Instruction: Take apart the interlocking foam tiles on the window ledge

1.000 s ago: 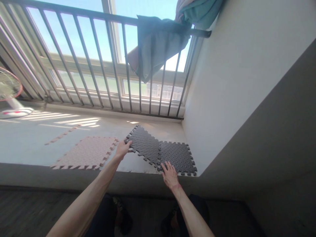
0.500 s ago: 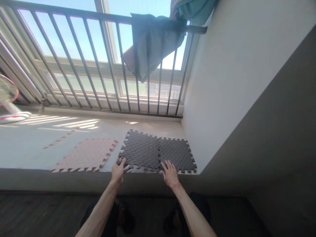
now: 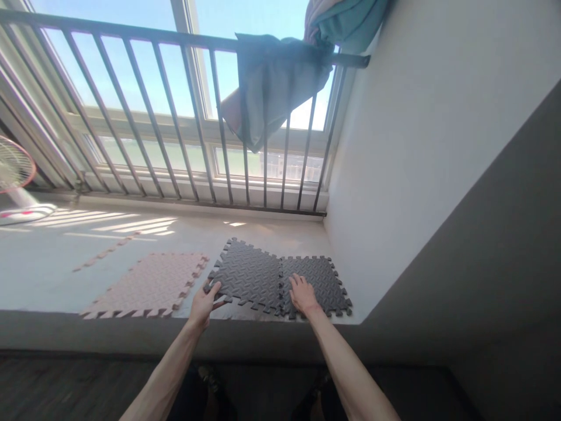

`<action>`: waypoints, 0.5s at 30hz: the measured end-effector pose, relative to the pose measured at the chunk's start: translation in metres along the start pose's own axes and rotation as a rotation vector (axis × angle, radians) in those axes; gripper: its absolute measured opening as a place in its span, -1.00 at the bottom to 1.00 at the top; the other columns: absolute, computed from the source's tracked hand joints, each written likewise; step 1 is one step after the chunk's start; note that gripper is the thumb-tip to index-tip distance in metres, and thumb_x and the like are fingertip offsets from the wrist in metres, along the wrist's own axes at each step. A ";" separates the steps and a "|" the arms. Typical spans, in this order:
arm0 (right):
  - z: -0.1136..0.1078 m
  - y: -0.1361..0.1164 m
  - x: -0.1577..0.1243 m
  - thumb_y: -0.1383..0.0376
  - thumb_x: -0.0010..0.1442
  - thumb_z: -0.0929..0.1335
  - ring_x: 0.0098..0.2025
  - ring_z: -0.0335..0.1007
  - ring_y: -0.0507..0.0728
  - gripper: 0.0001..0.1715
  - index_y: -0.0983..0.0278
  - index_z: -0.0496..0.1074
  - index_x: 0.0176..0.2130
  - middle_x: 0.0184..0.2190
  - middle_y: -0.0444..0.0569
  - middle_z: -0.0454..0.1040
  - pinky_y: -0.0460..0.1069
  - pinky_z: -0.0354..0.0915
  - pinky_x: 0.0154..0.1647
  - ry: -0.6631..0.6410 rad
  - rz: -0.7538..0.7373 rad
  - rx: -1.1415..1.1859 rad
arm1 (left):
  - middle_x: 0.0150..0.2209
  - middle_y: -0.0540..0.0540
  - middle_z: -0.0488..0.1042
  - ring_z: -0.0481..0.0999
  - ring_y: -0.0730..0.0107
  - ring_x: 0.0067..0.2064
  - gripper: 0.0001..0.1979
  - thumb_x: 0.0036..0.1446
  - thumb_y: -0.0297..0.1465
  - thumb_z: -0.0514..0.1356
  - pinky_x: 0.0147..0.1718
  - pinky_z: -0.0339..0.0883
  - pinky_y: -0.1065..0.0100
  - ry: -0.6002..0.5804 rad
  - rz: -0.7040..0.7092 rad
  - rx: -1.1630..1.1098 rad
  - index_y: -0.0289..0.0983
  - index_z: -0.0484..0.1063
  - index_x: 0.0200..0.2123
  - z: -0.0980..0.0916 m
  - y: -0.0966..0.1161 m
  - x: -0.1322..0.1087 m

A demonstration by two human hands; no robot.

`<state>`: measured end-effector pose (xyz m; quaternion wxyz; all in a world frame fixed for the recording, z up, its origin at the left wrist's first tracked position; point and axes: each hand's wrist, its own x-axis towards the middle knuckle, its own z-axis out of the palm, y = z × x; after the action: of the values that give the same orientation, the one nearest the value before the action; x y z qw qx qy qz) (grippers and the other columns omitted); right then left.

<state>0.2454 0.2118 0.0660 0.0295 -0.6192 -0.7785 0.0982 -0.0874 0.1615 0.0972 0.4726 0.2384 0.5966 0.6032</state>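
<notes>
Two dark grey interlocking foam mats lie side by side on a raised ledge. The left dark mat (image 3: 248, 272) meets the right dark mat (image 3: 322, 280) along their toothed edges. My left hand (image 3: 204, 304) grips the near left corner of the left mat, thumb on top. My right hand (image 3: 301, 295) lies flat with fingers spread on the near left part of the right mat, close to the seam. A pink foam mat (image 3: 146, 285) lies to the left, apart from the dark ones.
A thin pink edge strip (image 3: 105, 252) lies on the ledge (image 3: 52, 257) beyond the pink mat. Metal railing (image 3: 175, 117) and window stand behind, with grey cloth (image 3: 274, 82) draped over the rail. A white wall (image 3: 416, 146) closes the right side. A fan (image 3: 15, 175) stands far left.
The left dark mat swung from a tilted position to lie square against the right mat. My left hand moved from its far corner to its near corner. My right hand slid slightly forward.
</notes>
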 end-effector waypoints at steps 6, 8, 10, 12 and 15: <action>0.018 -0.003 0.056 0.17 0.43 0.24 0.69 -0.25 0.35 -0.22 0.19 0.13 0.55 0.66 0.04 0.00 0.39 0.01 0.62 -0.088 -0.003 -0.006 | -0.01 -0.17 0.66 0.68 0.34 -0.22 -0.70 0.30 -0.45 0.30 -0.38 0.71 0.26 -0.038 -0.009 0.069 -0.17 0.57 0.08 -0.003 0.012 0.030; 0.027 -0.008 0.061 0.11 0.46 0.19 0.69 -0.25 0.44 -0.21 0.16 0.08 0.57 0.67 0.04 -0.05 0.51 -0.03 0.60 -0.115 0.038 -0.003 | -0.04 -0.16 0.68 0.68 0.35 -0.24 -0.72 0.29 -0.44 0.31 -0.37 0.71 0.25 -0.058 -0.011 0.088 -0.17 0.57 0.06 -0.003 0.015 0.038; 0.035 -0.013 0.059 0.07 0.48 0.15 0.68 -0.25 0.52 -0.20 0.13 0.02 0.58 0.68 0.05 -0.11 0.62 -0.04 0.55 -0.126 0.103 -0.004 | -0.09 -0.14 0.68 0.67 0.37 -0.27 -0.73 0.28 -0.43 0.31 -0.34 0.73 0.22 -0.065 -0.011 0.102 -0.19 0.57 0.05 -0.004 0.018 0.042; 0.038 -0.019 0.055 0.08 0.48 0.13 0.68 -0.28 0.55 -0.20 0.12 -0.02 0.59 0.68 0.05 -0.16 0.67 -0.06 0.52 -0.120 0.162 -0.009 | -0.12 -0.16 0.68 0.67 0.37 -0.29 -0.73 0.28 -0.45 0.31 -0.35 0.74 0.20 -0.057 -0.009 0.118 -0.22 0.57 0.04 -0.003 0.021 0.042; 0.035 -0.025 0.051 0.10 0.49 0.13 0.68 -0.30 0.56 -0.20 0.12 -0.03 0.59 0.69 0.04 -0.18 0.67 -0.05 0.52 -0.135 0.201 -0.024 | -0.14 -0.20 0.70 0.70 0.30 -0.29 -0.76 0.26 -0.49 0.31 -0.39 0.74 0.19 -0.060 0.009 0.157 -0.29 0.58 0.00 0.001 0.029 0.036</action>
<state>0.2038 0.2523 0.0328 -0.0403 -0.6863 -0.7139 0.1330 -0.1104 0.1973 0.1146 0.4676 0.2953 0.6264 0.5493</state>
